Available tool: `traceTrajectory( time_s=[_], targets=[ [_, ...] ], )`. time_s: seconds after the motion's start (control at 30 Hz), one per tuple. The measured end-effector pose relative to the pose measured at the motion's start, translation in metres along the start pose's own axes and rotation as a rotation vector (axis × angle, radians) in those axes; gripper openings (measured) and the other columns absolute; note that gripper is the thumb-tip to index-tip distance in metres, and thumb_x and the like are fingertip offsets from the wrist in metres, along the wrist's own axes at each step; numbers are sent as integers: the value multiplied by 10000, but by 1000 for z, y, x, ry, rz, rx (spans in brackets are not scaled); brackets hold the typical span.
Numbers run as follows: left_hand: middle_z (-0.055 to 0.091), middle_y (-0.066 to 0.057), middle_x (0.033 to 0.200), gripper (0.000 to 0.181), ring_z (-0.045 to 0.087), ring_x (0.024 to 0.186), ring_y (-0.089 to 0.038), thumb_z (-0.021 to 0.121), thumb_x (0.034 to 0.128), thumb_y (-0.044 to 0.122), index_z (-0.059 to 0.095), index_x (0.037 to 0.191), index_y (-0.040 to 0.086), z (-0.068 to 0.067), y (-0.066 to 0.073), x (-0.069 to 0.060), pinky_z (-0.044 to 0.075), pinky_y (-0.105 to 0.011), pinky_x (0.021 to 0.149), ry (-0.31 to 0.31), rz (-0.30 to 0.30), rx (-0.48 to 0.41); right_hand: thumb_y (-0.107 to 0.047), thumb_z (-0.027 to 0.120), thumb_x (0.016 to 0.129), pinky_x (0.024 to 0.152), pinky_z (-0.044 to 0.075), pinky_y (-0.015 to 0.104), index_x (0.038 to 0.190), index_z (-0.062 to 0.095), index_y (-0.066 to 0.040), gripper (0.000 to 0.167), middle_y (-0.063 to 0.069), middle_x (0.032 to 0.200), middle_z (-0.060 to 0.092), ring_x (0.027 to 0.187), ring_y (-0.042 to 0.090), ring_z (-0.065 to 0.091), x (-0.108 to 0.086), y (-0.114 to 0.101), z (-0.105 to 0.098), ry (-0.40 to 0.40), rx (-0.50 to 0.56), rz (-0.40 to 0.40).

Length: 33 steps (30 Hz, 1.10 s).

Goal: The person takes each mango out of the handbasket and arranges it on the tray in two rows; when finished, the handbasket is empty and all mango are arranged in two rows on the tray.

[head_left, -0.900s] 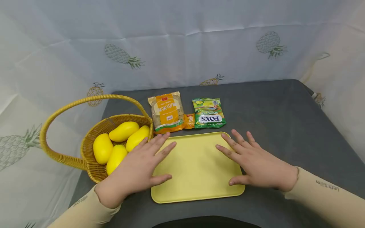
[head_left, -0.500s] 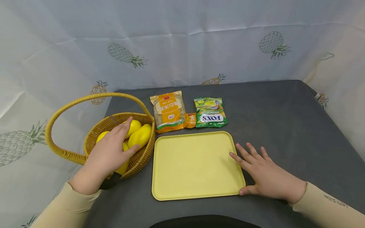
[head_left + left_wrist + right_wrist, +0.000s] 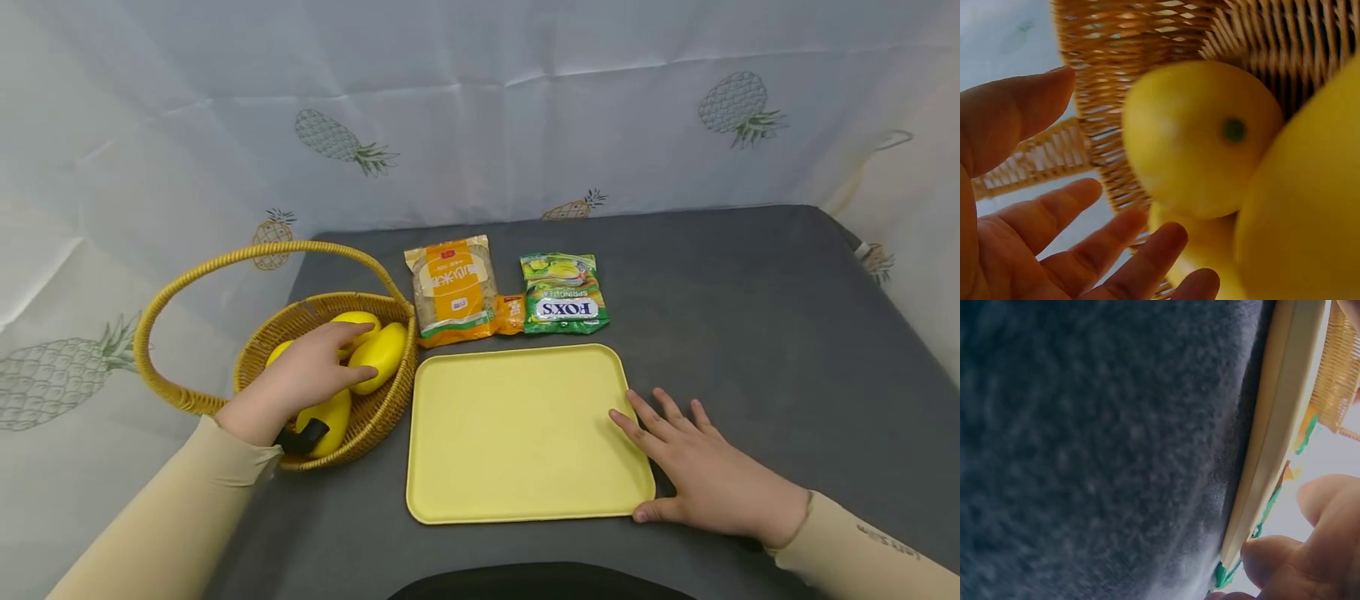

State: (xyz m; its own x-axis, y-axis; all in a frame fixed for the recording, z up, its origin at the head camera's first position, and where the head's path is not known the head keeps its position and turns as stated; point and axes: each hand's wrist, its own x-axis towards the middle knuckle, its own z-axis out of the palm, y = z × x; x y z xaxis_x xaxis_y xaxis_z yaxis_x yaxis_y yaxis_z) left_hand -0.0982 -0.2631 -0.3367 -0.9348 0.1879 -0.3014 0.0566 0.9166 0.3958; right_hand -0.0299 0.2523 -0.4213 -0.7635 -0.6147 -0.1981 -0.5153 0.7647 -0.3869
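The left hand is over the wicker basket, its fingers spread above the yellow mangoes. In the left wrist view, thumb and fingers of that hand stand apart beside a mango, with a gap between them. The right hand lies with spread fingers at the right edge of the yellow tray; its thumb is at the near right corner. The right wrist view has the tray's rim close to the fingers of the right hand.
Behind the tray lie a tan and orange food bag, a small orange packet and a green candy bag. The basket's tall handle arches up at the left. A pineapple-print curtain hangs behind the dark table.
The left hand has moved left from over the tray's left edge, then down into the basket's opening. The right hand has shifted outward to the tray's right edge.
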Motion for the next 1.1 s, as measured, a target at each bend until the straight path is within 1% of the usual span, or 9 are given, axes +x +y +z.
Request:
traceTrajectory(
  time_s=[0.1, 0.17, 0.33, 0.43, 0.53, 0.63, 0.87, 0.97, 1.1],
  targets=[
    [538, -273, 1629, 768, 546, 1461, -503, 795, 1026, 319, 471, 1675, 68, 1, -3, 10, 468, -672, 1168, -18, -15, -32, -869, 702, 820, 1163, 216, 895, 1760, 321, -288, 1170, 165, 1836, 213, 1641, 592, 212, 0, 1, 1, 3, 10, 1],
    [557, -275, 1613, 768, 553, 1458, -496, 803, 1017, 301, 476, 1672, 67, 3, -5, 13, 472, -662, 1165, -23, -23, -54, -863, 709, 821, 1166, 215, 893, 1762, 314, -293, 1169, 160, 1840, 205, 1643, 591, 206, 0, 1, 2, 4, 18, 0],
    [587, -279, 1584, 754, 567, 1455, -484, 819, 997, 249, 503, 1647, 36, 6, -9, 16, 473, -636, 1175, -23, -23, -111, -833, 740, 822, 1166, 209, 895, 1765, 300, -303, 1168, 152, 1844, 193, 1646, 591, 195, 0, 2, 3, -2, 40, 0],
    [583, -286, 1586, 754, 556, 1467, -486, 825, 992, 228, 503, 1638, 10, 6, -10, 17, 462, -630, 1189, -35, -20, -138, -818, 758, 824, 1164, 213, 896, 1765, 303, -299, 1167, 155, 1844, 190, 1642, 596, 201, 0, 2, 3, -2, 42, -2],
    [573, -288, 1596, 757, 541, 1478, -488, 823, 993, 228, 498, 1640, 7, 7, -11, 20, 448, -632, 1203, -43, -22, -147, -809, 769, 825, 1168, 210, 894, 1764, 303, -298, 1166, 160, 1846, 179, 1644, 594, 199, 0, 2, 3, -4, 48, 0],
    [566, -278, 1606, 777, 547, 1468, -474, 833, 985, 247, 495, 1645, 17, 10, -11, 23, 443, -629, 1204, -45, -22, -135, -806, 774, 823, 1171, 207, 894, 1764, 305, -294, 1169, 167, 1845, 177, 1646, 590, 195, 0, 2, 3, -4, 57, 3],
    [562, -243, 1624, 822, 592, 1371, -406, 859, 947, 252, 495, 1648, 25, 16, -10, 28, 467, -597, 1153, -22, 3, -107, -821, 748, 829, 1168, 207, 898, 1765, 305, -284, 1166, 167, 1846, 175, 1645, 590, 198, -1, 2, 4, 2, 64, 2],
    [559, -246, 1625, 821, 596, 1362, -402, 855, 942, 244, 495, 1646, 23, 18, -12, 28, 472, -594, 1143, -15, 5, -124, -821, 746, 832, 1165, 210, 899, 1766, 301, -282, 1166, 171, 1845, 177, 1642, 596, 200, -1, 2, 4, 5, 64, -1],
    [550, -253, 1630, 821, 590, 1383, -408, 850, 948, 245, 487, 1651, 26, 17, -13, 27, 470, -593, 1147, -19, 4, -173, -819, 746, 835, 1164, 209, 901, 1768, 296, -282, 1166, 169, 1844, 180, 1638, 604, 200, -1, 2, 4, 5, 73, 0]
  ],
)
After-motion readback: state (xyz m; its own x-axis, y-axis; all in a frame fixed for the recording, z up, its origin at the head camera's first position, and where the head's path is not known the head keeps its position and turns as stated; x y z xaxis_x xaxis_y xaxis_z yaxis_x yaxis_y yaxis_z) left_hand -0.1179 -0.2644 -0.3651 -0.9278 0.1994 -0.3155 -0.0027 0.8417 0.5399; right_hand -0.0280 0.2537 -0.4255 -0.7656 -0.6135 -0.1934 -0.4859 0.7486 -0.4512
